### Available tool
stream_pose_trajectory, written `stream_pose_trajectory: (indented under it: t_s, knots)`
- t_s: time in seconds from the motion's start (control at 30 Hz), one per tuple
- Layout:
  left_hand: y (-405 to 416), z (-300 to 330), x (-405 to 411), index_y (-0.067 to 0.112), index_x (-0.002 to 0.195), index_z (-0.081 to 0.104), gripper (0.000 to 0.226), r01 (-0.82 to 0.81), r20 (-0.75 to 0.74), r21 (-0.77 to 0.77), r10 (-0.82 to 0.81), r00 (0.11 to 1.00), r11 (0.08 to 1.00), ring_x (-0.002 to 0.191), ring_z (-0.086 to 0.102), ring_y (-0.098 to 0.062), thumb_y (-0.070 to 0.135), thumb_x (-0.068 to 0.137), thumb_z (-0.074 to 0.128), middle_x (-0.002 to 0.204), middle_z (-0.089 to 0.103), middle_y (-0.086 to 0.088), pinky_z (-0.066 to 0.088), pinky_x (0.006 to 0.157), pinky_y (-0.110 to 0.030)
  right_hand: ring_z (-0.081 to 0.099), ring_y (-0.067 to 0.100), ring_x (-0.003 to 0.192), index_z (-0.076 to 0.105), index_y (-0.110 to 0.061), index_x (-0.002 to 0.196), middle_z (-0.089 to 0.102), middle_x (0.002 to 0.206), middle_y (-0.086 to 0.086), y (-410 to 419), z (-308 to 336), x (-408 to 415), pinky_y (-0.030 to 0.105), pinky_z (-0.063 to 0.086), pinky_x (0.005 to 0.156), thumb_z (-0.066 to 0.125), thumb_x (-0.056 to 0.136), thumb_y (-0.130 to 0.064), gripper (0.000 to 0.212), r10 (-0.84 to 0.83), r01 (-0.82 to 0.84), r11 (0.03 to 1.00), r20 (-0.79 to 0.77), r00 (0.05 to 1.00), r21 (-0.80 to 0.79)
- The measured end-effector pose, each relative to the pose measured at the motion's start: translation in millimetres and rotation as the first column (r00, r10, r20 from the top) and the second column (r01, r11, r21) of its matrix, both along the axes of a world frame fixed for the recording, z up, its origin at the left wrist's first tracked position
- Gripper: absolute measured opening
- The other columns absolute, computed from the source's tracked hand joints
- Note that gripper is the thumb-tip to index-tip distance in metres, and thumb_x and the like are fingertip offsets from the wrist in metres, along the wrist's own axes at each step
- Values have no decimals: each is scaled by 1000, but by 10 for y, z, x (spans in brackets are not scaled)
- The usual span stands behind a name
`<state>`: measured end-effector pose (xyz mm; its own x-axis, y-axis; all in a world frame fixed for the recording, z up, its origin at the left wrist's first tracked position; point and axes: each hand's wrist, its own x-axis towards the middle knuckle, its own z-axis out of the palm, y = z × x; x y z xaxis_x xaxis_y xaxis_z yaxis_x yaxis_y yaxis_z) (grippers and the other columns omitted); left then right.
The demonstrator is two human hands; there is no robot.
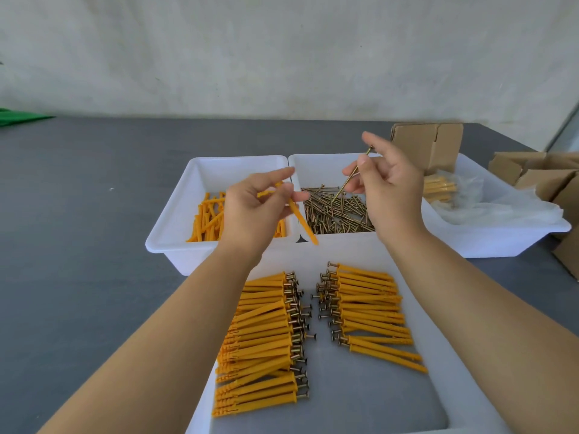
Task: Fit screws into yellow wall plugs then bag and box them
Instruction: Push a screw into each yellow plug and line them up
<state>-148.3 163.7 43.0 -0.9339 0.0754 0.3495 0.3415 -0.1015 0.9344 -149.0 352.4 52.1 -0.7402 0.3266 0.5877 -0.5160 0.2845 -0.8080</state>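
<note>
A grey tabletop (78,245) carries everything, set against a pale wall. Nearest the person lies a wide white plastic tray (360,399) holding two rows of yellow wall plugs already fitted with screws: the left row (260,339) with screw heads pointing right, the right row (369,311) with heads pointing left, a bare strip between them.

Behind it stand three white plastic bins side by side. The left bin (175,211) contains loose yellow wall plugs (206,219). The middle bin (313,167) contains a heap of brass-coloured screws (338,214). The right bin (507,239) holds clear plastic bags (488,208), one with bagged yellow plugs (438,187) inside, and a brown cardboard box flap (429,142) standing at its back. More brown cardboard boxes (545,177) sit at the table's right edge. A green object (18,117) shows at the far left.

The left hand (253,208) hovers over the seam between the left and middle bins, its thumb and fingers pinching a single yellow wall plug (304,222) that slants down to the right. The right hand (388,180) is raised above the screw bin, thumb and forefinger pinching one long brass screw (352,175), head up, tip angled down to the left.
</note>
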Motion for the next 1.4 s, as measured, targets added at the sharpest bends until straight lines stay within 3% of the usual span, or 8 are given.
stream_pose_trajectory:
  t_s: [0.27, 0.4, 0.63, 0.77, 0.9, 1.0, 1.13, 1.4]
  knots:
    - [182, -88, 104, 8, 132, 56, 44, 355, 182, -142, -329, 927, 924, 89, 75, -20, 4, 89, 68, 92, 77, -9, 60, 72, -29, 61, 10, 55, 59, -10, 114, 72, 72, 0, -20, 67, 17, 22, 51, 59, 57, 97, -8, 17, -16, 12, 992, -34, 999, -124]
    - [195, -86, 103, 12, 132, 55, 47, 361, 194, -73, -341, 920, 930, 92, 74, -21, 4, 88, 69, 94, 77, -10, 61, 75, -31, 63, 13, 59, 62, -13, 111, 73, 73, 4, -61, 37, 62, 30, 55, 68, 58, 95, -5, 18, 69, -70, 997, 61, 996, 20]
    - [141, -73, 98, 12, 118, 63, 35, 298, 146, 31, -299, 943, 954, 92, 74, -26, -1, 87, 69, 91, 76, -13, 61, 77, -35, 68, 10, 64, 69, -7, 100, 72, 77, 2, -151, -17, 93, 22, 54, 62, 62, 94, -6, 9, 193, -214, 968, 149, 970, 134]
    - [123, -37, 103, 11, 126, 59, 43, 252, 110, 11, -251, 962, 968, 93, 73, -29, 1, 85, 70, 94, 74, -13, 57, 86, -53, 68, 10, 79, 76, -17, 87, 71, 96, -3, -155, -38, 72, 33, 56, 69, 57, 96, -36, 29, 210, -239, 964, 217, 953, 119]
    - [164, 11, 182, 16, 125, 62, 43, 315, 60, -132, -309, 949, 940, 85, 73, -20, 7, 84, 74, 87, 76, -9, 60, 72, -34, 62, 5, 79, 75, -28, 88, 72, 94, -7, -1, -61, -12, 30, 48, 71, 50, 96, -45, 31, 60, -72, 997, 234, 970, 42]
    - [261, 7, 299, 11, 120, 67, 42, 439, 15, -272, -452, 892, 856, 80, 70, -17, 3, 80, 78, 86, 76, -12, 54, 75, -24, 58, 3, 68, 76, -26, 87, 67, 75, -10, 125, -124, -56, 30, 45, 72, 52, 99, -38, 29, -43, 37, 999, 260, 965, 27]
    - [426, -79, 483, 4, 115, 69, 37, 592, 88, -406, -615, 783, 696, 79, 69, -27, -2, 80, 77, 91, 73, -18, 58, 80, -32, 57, -2, 64, 76, -25, 87, 65, 74, -13, 198, -163, -92, 29, 46, 68, 52, 100, -36, 29, -91, 93, 996, 312, 946, 8]
    - [553, -189, 595, 11, 89, 72, 8, 266, -20, -904, -654, 756, 335, 77, 55, -7, 12, 81, 75, 90, 67, 0, 47, 69, -19, 58, -9, 64, 76, -22, 92, 61, 68, -19, 225, -221, -108, 23, 45, 68, 52, 99, -31, 27, -93, 73, 995, 330, 939, 70]
